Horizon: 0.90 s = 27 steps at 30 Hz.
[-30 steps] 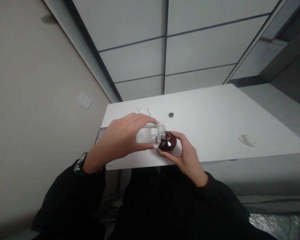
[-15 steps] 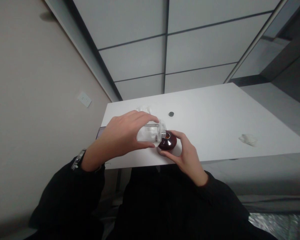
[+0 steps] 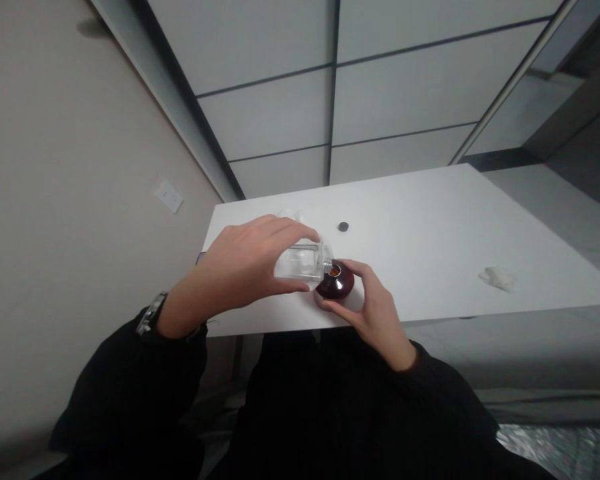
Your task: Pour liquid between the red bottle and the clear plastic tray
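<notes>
Black clothing (image 3: pixel 300 413), all dark — long loose sleeves (image 3: pixel 125 380), plain. Silver-coloured shiny band (image 3: pixel 151 313) on left wrist (image 3: pixel 173 320) — watch or bracelet, unclear.

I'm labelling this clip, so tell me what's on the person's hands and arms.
Both hands, left and right, are bare, without gloves. Loose black sleeves cover both arms. The left wrist wears a silvery watch or bracelet.
</notes>
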{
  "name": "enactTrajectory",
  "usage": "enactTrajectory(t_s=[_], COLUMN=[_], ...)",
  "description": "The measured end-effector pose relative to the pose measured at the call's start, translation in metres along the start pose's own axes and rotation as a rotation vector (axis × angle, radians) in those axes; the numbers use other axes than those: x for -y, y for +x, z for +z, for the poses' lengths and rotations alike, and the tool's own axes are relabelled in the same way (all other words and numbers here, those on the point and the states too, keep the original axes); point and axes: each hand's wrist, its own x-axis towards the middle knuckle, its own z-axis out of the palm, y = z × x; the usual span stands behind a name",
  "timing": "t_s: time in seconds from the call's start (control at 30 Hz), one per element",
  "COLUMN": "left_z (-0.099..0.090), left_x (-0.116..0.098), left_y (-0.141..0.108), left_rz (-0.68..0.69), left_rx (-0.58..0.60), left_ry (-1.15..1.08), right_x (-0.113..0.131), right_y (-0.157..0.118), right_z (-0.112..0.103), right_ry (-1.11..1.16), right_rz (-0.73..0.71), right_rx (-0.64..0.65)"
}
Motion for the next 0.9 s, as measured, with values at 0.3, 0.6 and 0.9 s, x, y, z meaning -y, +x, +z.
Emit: enactTrajectory(t_s=[0.3,0.6,0.9], left_z=[-0.005,-0.009,-0.011], left_x=[0.0,-0.003,-0.003], left_y=[0.002,0.004,0.005], left_rz=[-0.002,0.029,0.04], left_rx=[0.034,0.036,0.039], left_ry=[0.005,-0.016,0.016], right_x=[0.0,-0.001,-0.001], right_y=[0.0,-0.001,-0.001], right_z=[0.0,0.0,0.001], right_ry=[0.006,0.002,0.011], right_rz=[0.016,0.014,0.008], right_rx=[0.012,0.011,-0.002])
